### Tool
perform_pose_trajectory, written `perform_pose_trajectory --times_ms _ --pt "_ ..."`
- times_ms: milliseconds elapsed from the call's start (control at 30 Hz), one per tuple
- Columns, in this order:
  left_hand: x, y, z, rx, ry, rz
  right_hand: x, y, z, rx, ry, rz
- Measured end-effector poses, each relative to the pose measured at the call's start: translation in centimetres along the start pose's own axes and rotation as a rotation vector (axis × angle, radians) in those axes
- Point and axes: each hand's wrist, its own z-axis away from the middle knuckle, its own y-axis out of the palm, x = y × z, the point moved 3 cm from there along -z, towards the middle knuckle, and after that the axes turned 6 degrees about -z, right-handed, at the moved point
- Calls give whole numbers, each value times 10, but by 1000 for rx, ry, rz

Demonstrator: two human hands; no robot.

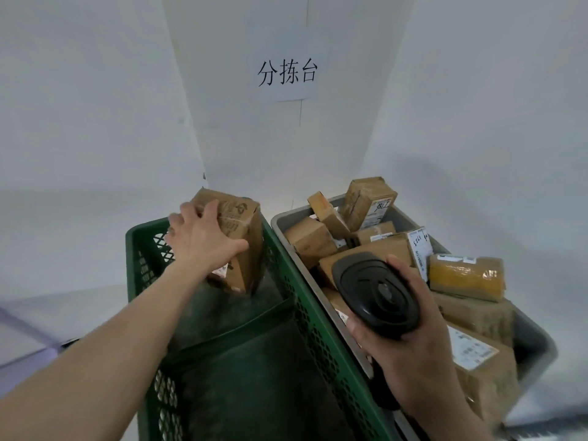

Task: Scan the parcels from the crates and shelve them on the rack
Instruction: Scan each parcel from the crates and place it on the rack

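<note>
My left hand (pixel 200 240) grips a brown cardboard parcel (pixel 238 237) that stands upright at the far end of the green crate (pixel 286 272). The parcel is the only one I see in that crate. My right hand (pixel 410 351) holds a black barcode scanner (pixel 375 291) over the near left part of the grey crate (pixel 534 332). The grey crate is piled with several taped cardboard parcels (pixel 369 202), some bearing white labels, and a yellow-wrapped parcel (pixel 464 276) lies at its right side.
Both crates sit side by side on a white surface (pixel 79 237) in a white-walled corner. A paper sign with three black characters (pixel 286 73) hangs on the wall above. A pale purple edge (pixel 22 332) shows at the lower left.
</note>
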Motion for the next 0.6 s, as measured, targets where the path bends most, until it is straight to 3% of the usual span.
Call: perform_pose_trajectory --times_ms 133,267,433,600 --pt "-12 -57 25 -62 205 35 2 -11 9 -22 -27 -38" --pt "-17 -88 82 18 394 97 -1 -24 21 -30 24 -173" --pt "-13 -67 146 118 590 29 -6 -46 39 5 64 -237" --pt "-21 -43 188 53 689 -43 -14 -75 57 36 36 -215"
